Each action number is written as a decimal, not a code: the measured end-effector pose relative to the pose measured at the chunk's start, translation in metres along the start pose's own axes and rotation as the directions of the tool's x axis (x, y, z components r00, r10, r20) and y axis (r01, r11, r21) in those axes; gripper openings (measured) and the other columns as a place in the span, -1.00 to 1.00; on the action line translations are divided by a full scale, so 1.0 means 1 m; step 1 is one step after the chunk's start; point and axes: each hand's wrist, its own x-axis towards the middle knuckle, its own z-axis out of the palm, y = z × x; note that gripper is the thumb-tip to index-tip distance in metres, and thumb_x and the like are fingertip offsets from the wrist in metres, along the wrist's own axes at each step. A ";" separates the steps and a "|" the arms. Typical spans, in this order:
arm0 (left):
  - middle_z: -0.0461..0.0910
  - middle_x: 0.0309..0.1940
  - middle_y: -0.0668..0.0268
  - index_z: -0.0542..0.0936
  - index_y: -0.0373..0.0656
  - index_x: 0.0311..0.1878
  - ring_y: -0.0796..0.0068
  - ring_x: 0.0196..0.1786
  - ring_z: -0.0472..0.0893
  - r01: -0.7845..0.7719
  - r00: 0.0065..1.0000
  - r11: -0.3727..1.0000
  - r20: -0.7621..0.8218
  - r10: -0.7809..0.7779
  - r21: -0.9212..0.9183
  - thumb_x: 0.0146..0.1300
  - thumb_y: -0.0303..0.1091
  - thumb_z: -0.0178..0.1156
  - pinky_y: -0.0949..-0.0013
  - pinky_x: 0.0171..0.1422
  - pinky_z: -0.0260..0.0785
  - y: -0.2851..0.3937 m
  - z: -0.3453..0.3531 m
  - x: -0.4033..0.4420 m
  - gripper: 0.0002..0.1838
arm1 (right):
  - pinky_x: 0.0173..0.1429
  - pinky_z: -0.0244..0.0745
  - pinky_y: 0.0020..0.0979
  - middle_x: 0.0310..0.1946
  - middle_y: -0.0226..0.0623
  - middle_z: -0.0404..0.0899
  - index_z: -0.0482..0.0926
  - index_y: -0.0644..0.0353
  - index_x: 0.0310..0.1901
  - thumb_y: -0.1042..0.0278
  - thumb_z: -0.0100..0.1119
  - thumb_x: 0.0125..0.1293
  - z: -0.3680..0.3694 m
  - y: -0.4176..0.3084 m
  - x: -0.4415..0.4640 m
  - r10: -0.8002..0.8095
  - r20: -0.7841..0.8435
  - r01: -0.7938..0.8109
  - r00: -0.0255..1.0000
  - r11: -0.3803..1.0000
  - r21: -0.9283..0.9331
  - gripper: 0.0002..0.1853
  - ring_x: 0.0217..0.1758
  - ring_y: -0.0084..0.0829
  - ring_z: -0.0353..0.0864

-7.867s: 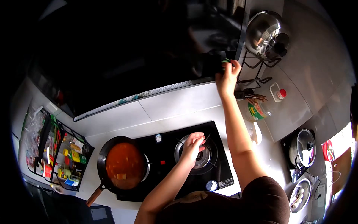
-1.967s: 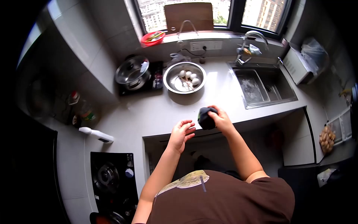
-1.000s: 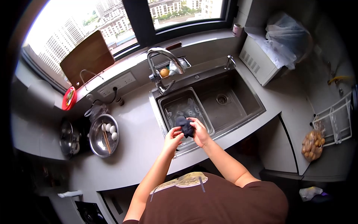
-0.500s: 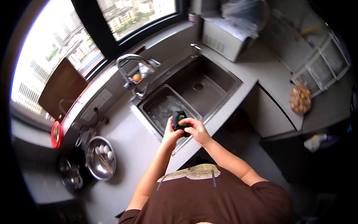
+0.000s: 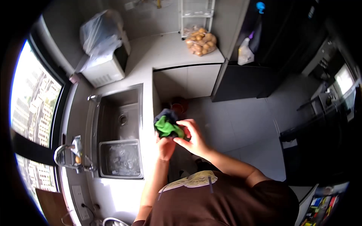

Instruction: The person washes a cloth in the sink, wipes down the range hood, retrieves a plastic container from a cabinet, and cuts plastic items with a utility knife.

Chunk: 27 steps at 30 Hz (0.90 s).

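A crumpled green and dark blue cloth is bunched up in front of my body, just past the counter's front edge. My left hand grips it from below, with most of its fingers hidden behind the fabric. At the cloth's right edge, my right hand has its thumb below and its fingers above, closed on the fabric.
To the left is a double sink, with a basin of bubbly water in its near half and a faucet beside it. A bag of potatoes sits on the far counter. A reddish container stands below, on the floor.
My view and body have turned right, away from the sink. Both hands have carried the cloth from over the sink's edge to beyond the counter, where more green shows.
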 end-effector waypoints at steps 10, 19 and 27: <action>0.27 0.30 0.28 0.06 0.22 0.46 0.19 0.34 0.29 0.401 0.888 0.907 0.297 -0.352 -0.125 0.03 -0.45 0.26 0.09 0.39 0.18 -0.173 0.155 0.073 -0.08 | -0.35 0.37 -0.47 -0.23 -0.29 0.43 0.58 0.27 -0.24 0.52 0.40 -0.01 -0.202 0.037 -0.048 -0.120 -0.344 -0.014 0.931 0.931 -0.364 -0.73 -0.37 -0.47 0.45; 0.55 -0.02 0.23 0.41 -0.09 0.24 0.16 -0.05 0.48 0.741 0.672 0.619 0.304 -0.676 -0.260 0.25 0.35 -0.21 0.08 0.19 0.27 -0.397 0.269 0.148 -0.24 | -0.42 0.46 -0.55 -0.19 -0.26 0.41 0.52 0.29 -0.27 0.59 0.30 0.09 -0.440 0.072 -0.089 0.037 -0.524 -0.229 0.851 0.924 -0.306 -0.82 -0.40 -0.49 0.51; 0.56 -0.02 0.26 0.55 -0.10 -0.23 0.25 0.05 0.48 0.889 0.382 0.435 0.288 -0.878 0.144 0.38 0.01 -0.11 0.10 0.26 0.20 -0.552 0.348 0.207 -0.61 | -0.27 0.48 -0.60 -0.23 -0.33 0.48 0.44 0.28 -0.07 0.66 0.27 0.09 -0.589 0.106 -0.113 0.216 -0.802 -0.264 0.556 0.962 0.075 -0.65 -0.30 -0.62 0.52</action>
